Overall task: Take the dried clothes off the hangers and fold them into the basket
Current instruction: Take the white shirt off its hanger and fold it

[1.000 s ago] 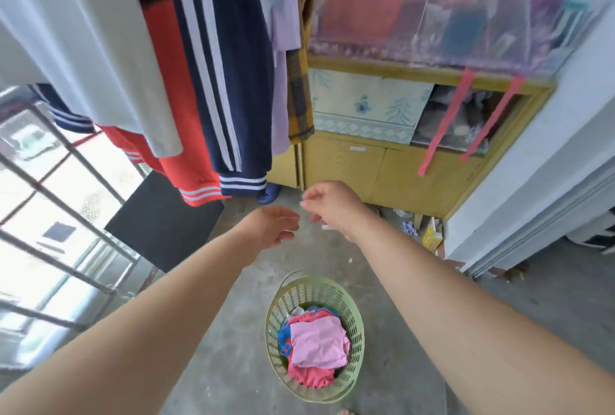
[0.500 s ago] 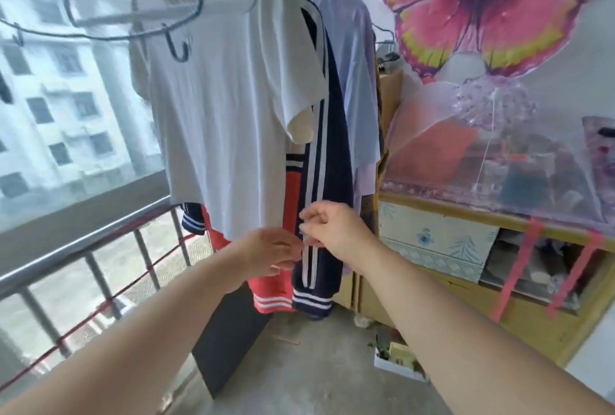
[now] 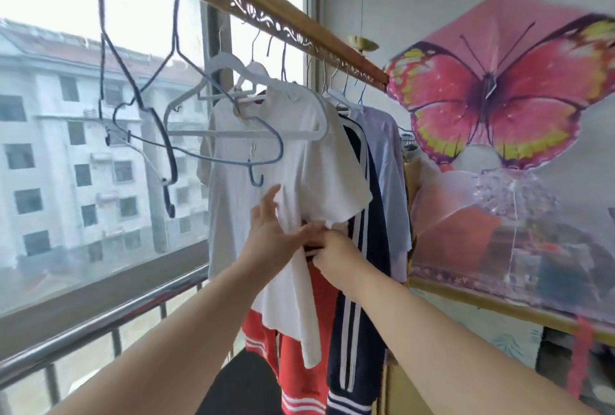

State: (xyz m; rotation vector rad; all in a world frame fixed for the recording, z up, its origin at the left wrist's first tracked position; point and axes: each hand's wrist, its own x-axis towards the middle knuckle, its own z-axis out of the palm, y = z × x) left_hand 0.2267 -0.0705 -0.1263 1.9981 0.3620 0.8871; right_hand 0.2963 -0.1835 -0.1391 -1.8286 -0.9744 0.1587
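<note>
One white shirt [image 3: 306, 161], left hand [image 3: 274, 236] touching (fingers straight), right hand [image 3: 336, 253] pinching.

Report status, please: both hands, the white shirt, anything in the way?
Left hand flat on white T-shirt, right hand grip pinching its side fold. Shirt hanging, not yet off. Empty white hanger crosses its front.

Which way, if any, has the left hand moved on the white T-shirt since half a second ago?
Yes. The left hand rose up the white T-shirt, from hem to below the sleeve.
</note>
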